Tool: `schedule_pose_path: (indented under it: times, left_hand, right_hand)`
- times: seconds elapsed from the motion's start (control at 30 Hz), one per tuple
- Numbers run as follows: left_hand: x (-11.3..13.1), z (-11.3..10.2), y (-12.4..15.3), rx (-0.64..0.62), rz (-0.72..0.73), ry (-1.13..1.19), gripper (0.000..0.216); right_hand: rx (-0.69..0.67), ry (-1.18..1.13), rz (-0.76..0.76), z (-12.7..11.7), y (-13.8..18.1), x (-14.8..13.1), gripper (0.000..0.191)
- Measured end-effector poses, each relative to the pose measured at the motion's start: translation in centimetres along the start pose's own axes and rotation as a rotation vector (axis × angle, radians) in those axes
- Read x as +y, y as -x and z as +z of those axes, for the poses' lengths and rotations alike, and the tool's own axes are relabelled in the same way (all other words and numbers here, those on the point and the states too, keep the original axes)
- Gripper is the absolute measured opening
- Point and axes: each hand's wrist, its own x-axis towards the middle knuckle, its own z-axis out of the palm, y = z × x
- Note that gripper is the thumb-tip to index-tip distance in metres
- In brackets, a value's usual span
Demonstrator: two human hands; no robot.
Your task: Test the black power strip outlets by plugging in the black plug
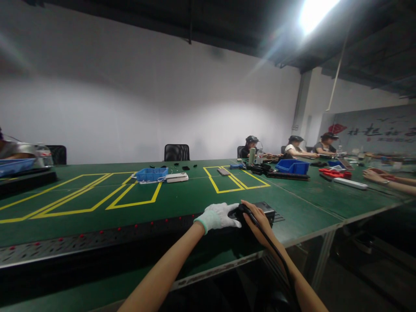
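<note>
White-gloved left hand point(218, 216) and bare right hand point(258, 219) clasp a black device point(265, 208), possibly a charger, in a closed grip at the near edge of the desk point(182, 195); a black cable point(276, 251) runs along the right forearm.

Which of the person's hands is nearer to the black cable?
Right. The right hand holds the black cable; the gloved left hand rests beside it on the black device.

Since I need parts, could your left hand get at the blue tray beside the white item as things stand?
Probably not without leaning: the left hand rests on the black device at the near edge; the blue tray lies far across, with nothing tall between.
</note>
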Motion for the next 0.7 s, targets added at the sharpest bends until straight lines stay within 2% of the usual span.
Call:
schedule_pose_path:
  times: [0.7]
  left_hand:
    - [-0.50, 0.67, -0.32, 0.025, 0.022, -0.038, 0.085]
  right_hand:
    - [-0.001, -0.012, 0.008, 0.05, 0.03, -0.01, 0.039]
